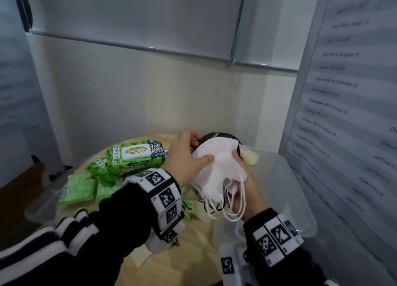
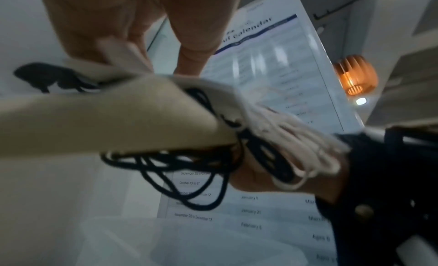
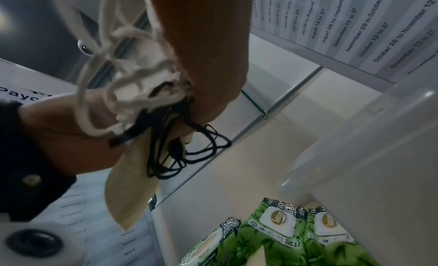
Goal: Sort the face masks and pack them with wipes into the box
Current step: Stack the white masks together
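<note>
Nearest the head camera are two dark sleeves with white stripes (image 1: 71,227), each wrist wrapped in a band of black-and-white marker squares (image 1: 163,191). Above the surface the two hands share one bundle of face masks (image 1: 217,167). The right hand (image 1: 247,191) grips the bundle from below, fingers curled round its lower end, where white ear loops (image 1: 234,206) hang over the palm and black ear loops (image 3: 189,154) dangle beneath. The left hand (image 1: 187,156) rests on top, thumb laid across the uppermost white mask and fingers curled round the bundle's far edge. In the bundle, white masks lie uppermost, a black mask (image 1: 214,135) shows at the far side and a beige mask (image 1: 250,156) sticks out to the right.

The bundle hangs over the left rim of a clear plastic box (image 1: 300,199), which stands on the right part of the round, pale wooden surface (image 1: 193,242). Left of the hands a large green Sanicare wipes pack (image 1: 133,156) lies on a second like pack (image 1: 98,171), and smaller pale green packets (image 1: 77,189) lie in front of them. More masks and black loops (image 1: 204,208) lie on the surface below the hands.

A printed calendar sheet (image 1: 343,92) covers the right wall, and a roller blind (image 1: 133,17) hangs at the back.
</note>
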Demonstrator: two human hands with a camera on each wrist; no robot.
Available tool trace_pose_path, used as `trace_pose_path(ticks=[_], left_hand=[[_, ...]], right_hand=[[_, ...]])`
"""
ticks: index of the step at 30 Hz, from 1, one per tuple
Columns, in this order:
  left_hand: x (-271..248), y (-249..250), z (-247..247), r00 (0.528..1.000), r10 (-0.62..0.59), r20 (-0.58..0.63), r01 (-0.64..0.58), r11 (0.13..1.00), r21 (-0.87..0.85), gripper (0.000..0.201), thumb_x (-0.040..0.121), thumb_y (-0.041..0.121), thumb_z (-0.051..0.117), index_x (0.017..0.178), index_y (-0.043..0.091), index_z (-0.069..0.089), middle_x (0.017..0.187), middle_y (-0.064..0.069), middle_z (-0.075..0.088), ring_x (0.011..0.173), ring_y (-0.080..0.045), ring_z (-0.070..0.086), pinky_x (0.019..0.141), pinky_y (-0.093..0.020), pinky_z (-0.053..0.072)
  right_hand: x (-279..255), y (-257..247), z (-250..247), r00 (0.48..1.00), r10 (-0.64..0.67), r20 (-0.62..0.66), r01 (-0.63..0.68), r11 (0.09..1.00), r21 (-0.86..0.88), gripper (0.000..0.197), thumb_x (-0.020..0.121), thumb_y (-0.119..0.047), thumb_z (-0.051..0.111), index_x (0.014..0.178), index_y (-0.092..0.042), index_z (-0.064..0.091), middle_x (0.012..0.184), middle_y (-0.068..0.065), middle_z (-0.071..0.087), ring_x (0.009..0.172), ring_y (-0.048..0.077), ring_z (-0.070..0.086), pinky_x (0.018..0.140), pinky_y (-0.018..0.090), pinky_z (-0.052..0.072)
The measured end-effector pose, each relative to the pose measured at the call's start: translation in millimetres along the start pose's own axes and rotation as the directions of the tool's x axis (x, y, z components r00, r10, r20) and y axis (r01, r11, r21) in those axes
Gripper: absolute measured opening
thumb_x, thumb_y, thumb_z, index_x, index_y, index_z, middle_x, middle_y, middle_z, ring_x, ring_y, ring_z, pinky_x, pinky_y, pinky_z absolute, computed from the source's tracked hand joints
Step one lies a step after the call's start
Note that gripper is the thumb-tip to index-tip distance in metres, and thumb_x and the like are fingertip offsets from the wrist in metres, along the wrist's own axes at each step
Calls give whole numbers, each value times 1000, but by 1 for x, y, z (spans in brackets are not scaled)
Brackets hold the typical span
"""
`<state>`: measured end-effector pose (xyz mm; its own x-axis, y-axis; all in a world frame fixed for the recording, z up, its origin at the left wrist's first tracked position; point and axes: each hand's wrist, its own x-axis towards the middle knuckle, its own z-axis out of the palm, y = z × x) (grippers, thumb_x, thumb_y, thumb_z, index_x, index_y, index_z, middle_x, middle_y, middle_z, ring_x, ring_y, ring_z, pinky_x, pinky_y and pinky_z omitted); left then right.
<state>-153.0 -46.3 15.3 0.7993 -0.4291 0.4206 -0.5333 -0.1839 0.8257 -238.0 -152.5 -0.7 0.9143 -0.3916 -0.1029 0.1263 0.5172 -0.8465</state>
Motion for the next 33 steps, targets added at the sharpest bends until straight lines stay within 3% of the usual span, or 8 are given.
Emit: trace_pose_path(ticks=[4,7,12,18,21,25,29,33], left_hand=[[4,-1,-10,996,-27,91,21,998,58,45,69,24,81,105,19,54,80,7,54,63,-5,48,59,-15,40],[8,-4,-16,986,-52,158,44,998,53,41,65,21,84,96,20,57,70,7,54,55,-8,45,58,-22,40],[22,-14,-23,962,-24,273,24,1000,4,29,68,15,82,83,23,59,69,7,55,57,-6,48,59,-20,42],[26,-78,-22,954,-193,230,154,972,177,20,78,9,73,73,22,58,68,6,58,59,-5,51,57,-13,44],[15,-120,-9,865,-328,380,122,872,474,11,80,12,70,86,19,65,83,7,64,73,-6,56,65,-12,43],[-5,-165,25,678,-498,541,-51,702,711,48,82,21,66,128,16,53,132,-5,54,117,-21,53,95,-28,43],[-18,-192,48,722,-503,474,-153,552,820,62,82,33,64,136,20,36,142,-11,26,132,-30,27,103,-46,33],[-21,-207,53,730,-556,398,-145,443,885,62,83,40,63,133,19,33,140,-9,26,133,-28,25,103,-48,32]], right_hand=[[-3,0,-8,999,28,46,-30,998,61,41,95,-37,43,113,-8,66,85,7,75,73,17,72,63,29,59],[-10,-3,2,987,84,136,-90,995,39,45,89,-38,49,96,-1,75,105,22,69,92,31,68,86,40,53],[7,7,8,998,65,18,-63,990,-123,52,74,-9,68,120,12,56,118,31,59,108,46,57,102,58,39],[33,18,-20,961,-1,-276,-23,996,-83,49,66,-1,66,112,12,57,115,33,61,104,49,60,88,66,45],[38,19,-33,950,-20,-310,0,998,-66,61,55,-8,71,112,9,59,117,30,61,104,47,61,89,67,44],[46,23,-46,936,-31,-351,9,998,-64,56,60,-9,69,113,7,61,118,28,62,103,45,63,88,64,46],[53,21,-54,933,-5,-361,-15,998,-53,42,70,-8,66,111,3,63,116,24,64,99,42,64,78,52,54],[55,20,-58,955,14,-298,-26,999,-35,25,83,-4,56,108,-2,62,106,19,64,90,34,65,67,41,54]])
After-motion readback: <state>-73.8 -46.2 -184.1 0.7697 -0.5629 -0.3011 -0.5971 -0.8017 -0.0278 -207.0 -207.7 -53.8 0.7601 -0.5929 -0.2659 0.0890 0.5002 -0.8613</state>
